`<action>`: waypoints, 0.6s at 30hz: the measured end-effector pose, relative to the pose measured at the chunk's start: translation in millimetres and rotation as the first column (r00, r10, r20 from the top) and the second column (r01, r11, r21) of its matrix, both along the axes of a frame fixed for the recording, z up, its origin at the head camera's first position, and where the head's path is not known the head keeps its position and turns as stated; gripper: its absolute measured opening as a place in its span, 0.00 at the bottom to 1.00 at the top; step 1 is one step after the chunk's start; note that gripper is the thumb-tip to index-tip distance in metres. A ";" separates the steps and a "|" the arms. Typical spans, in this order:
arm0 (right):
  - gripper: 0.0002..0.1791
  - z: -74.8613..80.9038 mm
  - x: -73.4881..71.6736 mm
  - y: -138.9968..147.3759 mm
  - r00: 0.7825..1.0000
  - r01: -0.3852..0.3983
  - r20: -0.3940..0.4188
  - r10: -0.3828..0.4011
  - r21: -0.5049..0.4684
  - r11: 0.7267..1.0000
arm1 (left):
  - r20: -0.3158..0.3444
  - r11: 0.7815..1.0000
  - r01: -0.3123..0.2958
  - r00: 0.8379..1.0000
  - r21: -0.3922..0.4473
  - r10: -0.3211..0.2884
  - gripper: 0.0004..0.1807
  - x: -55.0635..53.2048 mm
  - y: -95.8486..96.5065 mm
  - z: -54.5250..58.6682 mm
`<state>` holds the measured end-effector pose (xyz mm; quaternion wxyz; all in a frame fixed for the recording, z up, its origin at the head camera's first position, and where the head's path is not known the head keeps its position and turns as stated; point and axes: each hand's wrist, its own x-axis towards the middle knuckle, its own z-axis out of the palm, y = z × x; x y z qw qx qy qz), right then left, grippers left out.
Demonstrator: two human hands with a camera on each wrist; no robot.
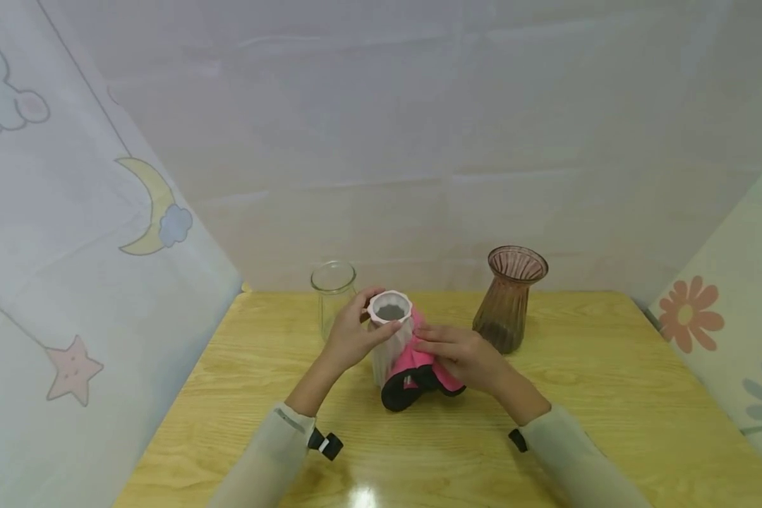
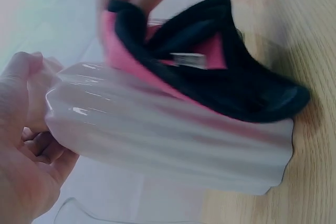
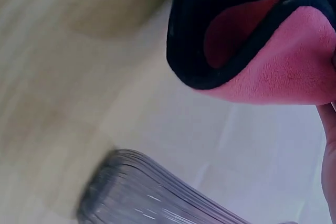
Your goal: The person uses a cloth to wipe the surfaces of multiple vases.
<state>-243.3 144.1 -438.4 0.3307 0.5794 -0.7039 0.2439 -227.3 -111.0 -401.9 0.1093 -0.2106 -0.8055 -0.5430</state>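
Note:
A white fluted vase (image 1: 381,363) stands on the table, and my left hand (image 1: 351,335) grips its scalloped rim, thumb across the near side and fingers round the far side. The left wrist view shows the vase's glossy ribbed wall (image 2: 157,129). Against the vase's right side, my right hand (image 1: 466,355) holds a pink cloth (image 1: 413,361) with black edging. The cloth hangs in folds, and its black border (image 2: 262,93) covers part of the vase in the left wrist view. The right thumb is hidden in the head view.
Behind the left hand stands a clear glass jar (image 1: 333,279). A brownish-pink ribbed glass vase (image 1: 506,310) with a flared mouth is beyond the right hand. The wooden table (image 1: 248,402) meets a pale fabric backdrop (image 1: 381,212) at its back edge.

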 end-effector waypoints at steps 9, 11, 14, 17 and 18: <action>0.18 -16.6 -1.3 1.9 0.999 -0.007 0.039 0.006 0.042 0.999 | 0.006 1.000 0.018 1.000 0.007 -0.018 0.36 -1.8 -2.2 -1.6; 0.12 -19.8 -1.5 2.7 0.999 -0.008 0.045 0.005 0.050 0.999 | 0.005 1.000 0.023 1.000 -0.001 -0.023 0.36 -1.8 -3.1 -0.9; 0.17 -24.4 -1.2 3.5 0.998 -0.007 0.063 0.002 0.076 0.997 | 0.009 0.999 0.045 0.999 -0.019 -0.045 0.36 -2.8 -5.9 0.2; 0.26 -28.1 -0.4 3.5 0.996 0.002 0.087 -0.012 0.114 0.993 | 0.023 0.996 0.079 0.997 -0.035 -0.078 0.36 -5.6 -10.7 0.5; 0.27 -28.6 0.0 3.5 0.996 0.001 0.088 -0.012 0.122 0.993 | 0.031 0.995 0.092 0.995 -0.037 -0.091 0.36 -6.5 -12.5 0.5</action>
